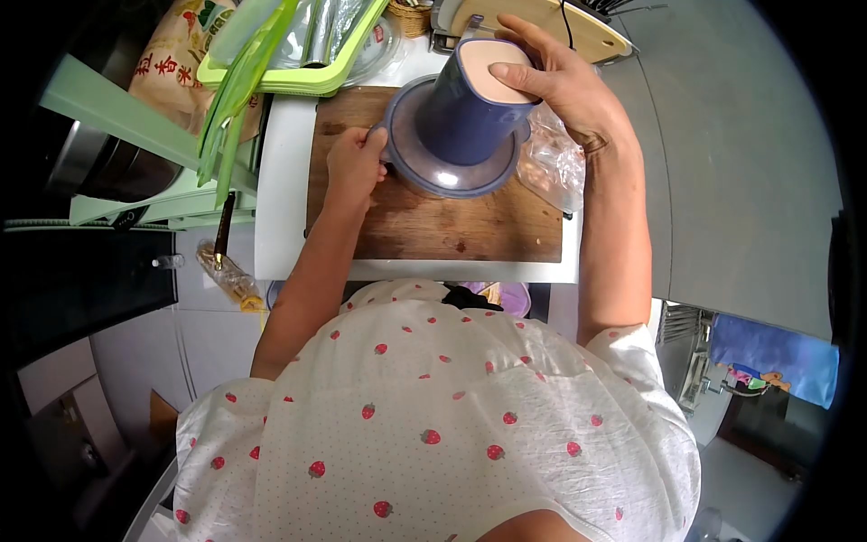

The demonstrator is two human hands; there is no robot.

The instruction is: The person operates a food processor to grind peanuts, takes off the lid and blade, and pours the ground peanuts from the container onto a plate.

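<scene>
The left hand [357, 164] is closed around the side handle [380, 144] of a blue-purple appliance [470, 117], and the right hand [551, 79] grasps its top, with the thumb pressed on the pale upper face and the fingers spread over the far side. The appliance has a tall, solid-coloured upper body and a wide, round see-through lid with a blue rim. It is over the far half of a wooden cutting board [433, 230], which lies on a white tabletop [289, 244] and reaches close to its near edge.

A clear plastic bag [553, 163] sits just beside the appliance, at the tabletop's right edge; its contents are hard to make out. By the far left corner, a green basket [280, 79] holds clear and shiny items, and long green leaves [237, 99] hang over its left side. Beyond them is a printed sack [172, 68]. A small wicker basket [411, 18] is near the far edge.
</scene>
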